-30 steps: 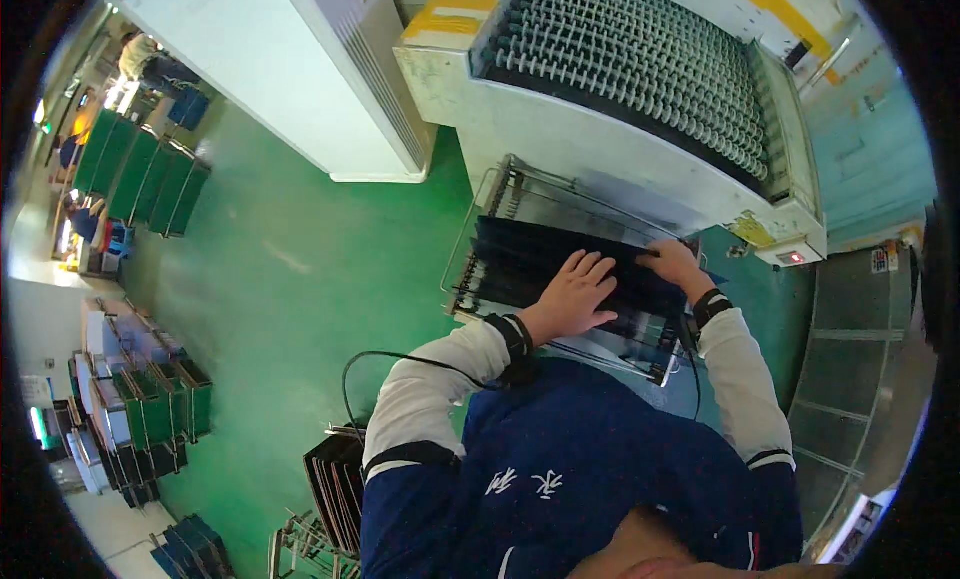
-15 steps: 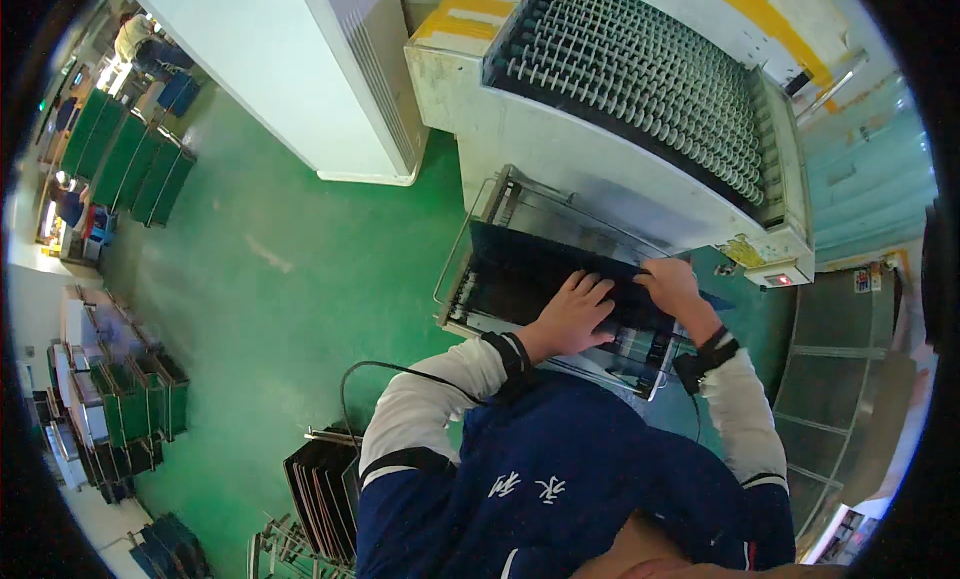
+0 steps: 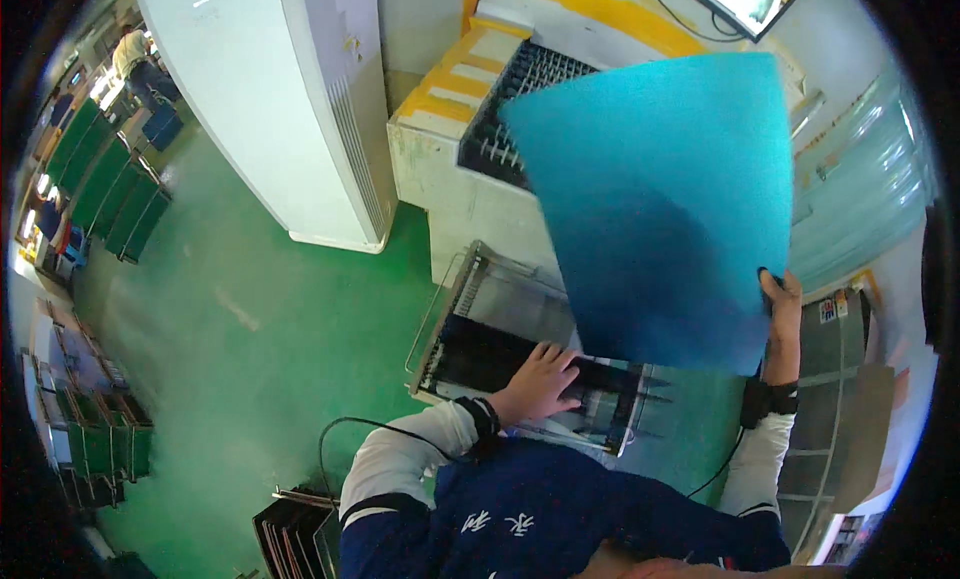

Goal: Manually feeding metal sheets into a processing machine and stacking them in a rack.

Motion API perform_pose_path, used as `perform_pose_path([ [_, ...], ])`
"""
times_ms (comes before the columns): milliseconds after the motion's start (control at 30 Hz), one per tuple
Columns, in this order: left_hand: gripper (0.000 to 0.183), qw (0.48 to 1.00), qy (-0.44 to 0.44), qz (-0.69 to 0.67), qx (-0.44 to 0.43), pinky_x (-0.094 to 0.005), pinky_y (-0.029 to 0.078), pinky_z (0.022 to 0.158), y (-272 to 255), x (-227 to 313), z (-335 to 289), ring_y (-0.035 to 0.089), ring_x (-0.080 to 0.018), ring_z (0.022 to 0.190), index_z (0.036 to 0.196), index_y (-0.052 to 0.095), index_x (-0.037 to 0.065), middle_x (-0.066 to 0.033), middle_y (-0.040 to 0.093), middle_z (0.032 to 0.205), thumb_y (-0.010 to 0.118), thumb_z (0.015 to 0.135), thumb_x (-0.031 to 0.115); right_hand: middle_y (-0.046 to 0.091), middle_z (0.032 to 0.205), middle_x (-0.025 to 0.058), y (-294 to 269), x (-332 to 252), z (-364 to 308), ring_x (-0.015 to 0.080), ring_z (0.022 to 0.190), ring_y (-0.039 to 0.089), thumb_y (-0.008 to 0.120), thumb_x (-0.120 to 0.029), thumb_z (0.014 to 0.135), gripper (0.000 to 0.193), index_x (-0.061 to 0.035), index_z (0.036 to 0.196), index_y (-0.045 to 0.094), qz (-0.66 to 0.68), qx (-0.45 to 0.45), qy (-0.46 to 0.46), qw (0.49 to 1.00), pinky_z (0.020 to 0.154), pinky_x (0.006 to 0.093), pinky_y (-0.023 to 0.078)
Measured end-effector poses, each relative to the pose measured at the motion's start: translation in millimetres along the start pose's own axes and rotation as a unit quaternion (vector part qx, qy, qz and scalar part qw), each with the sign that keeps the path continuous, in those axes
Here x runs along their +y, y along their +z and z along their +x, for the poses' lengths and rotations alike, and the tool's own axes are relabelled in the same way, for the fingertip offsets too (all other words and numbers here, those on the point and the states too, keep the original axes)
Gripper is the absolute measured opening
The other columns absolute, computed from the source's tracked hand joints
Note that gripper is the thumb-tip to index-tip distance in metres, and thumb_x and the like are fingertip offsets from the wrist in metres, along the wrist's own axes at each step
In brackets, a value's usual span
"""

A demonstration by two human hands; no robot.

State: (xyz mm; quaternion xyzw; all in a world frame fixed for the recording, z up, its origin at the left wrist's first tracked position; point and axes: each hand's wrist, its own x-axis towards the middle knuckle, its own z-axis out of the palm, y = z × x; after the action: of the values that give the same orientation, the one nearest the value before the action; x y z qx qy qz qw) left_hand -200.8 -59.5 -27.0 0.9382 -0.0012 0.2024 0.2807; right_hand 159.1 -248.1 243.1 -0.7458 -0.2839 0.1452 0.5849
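A large, thin teal panel (image 3: 670, 209) is raised on the right, tilted in front of the roller machine. My right hand (image 3: 785, 301) grips its lower right edge, with the thumb on the face towards me. Below and left of it, my left hand (image 3: 540, 384) lies with fingers spread on top of dark panels (image 3: 475, 354) standing in a metal rack (image 3: 462, 291). The teal panel covers much of the rollers and part of the rack's far right side.
Behind the rack stands a pale machine (image 3: 485, 219) with rows of rollers (image 3: 545, 69). A tall white cabinet (image 3: 240, 89) is at upper left. Another rack of panels (image 3: 290, 534) stands by my left elbow, a grey shelf frame (image 3: 815, 409) at right. Other people work far left.
My right hand has risen from the rack, bringing the teal panel up and to the right. My left hand stays on the rack's panels. The whole view has shifted a little.
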Motion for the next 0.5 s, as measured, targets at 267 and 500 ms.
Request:
perform_pose_path([
  [267,0.064,0.998,0.002,-0.049,0.030,-0.0569,0.034,0.121,2,-2,2,0.050,-0.0390,0.139,0.135,0.067,0.005,-0.0176,0.056,0.145,0.078,0.090,0.049,0.069,0.125,0.0091,-9,111,67,0.0251,0.114,0.066,0.074,-0.016,0.102,0.035,-0.0027,0.133,0.064,0.140,0.029,0.093,0.985,0.104,0.0410,0.054],
  [500,0.065,0.999,-0.021,-0.031,-0.017,-0.0556,0.035,0.121,-3,-8,-4,0.050,-0.0382,0.140,0.145,0.063,0.009,-0.0152,0.057,0.149,0.076,0.094,0.047,0.070,0.116,0.0085,122,151,119,0.0259,0.104,0.064,0.079,-0.007,0.095,0.028,-0.0114,0.120,0.067,0.430,-0.015,0.200,0.880,0.100,0.0471,0.053],
])
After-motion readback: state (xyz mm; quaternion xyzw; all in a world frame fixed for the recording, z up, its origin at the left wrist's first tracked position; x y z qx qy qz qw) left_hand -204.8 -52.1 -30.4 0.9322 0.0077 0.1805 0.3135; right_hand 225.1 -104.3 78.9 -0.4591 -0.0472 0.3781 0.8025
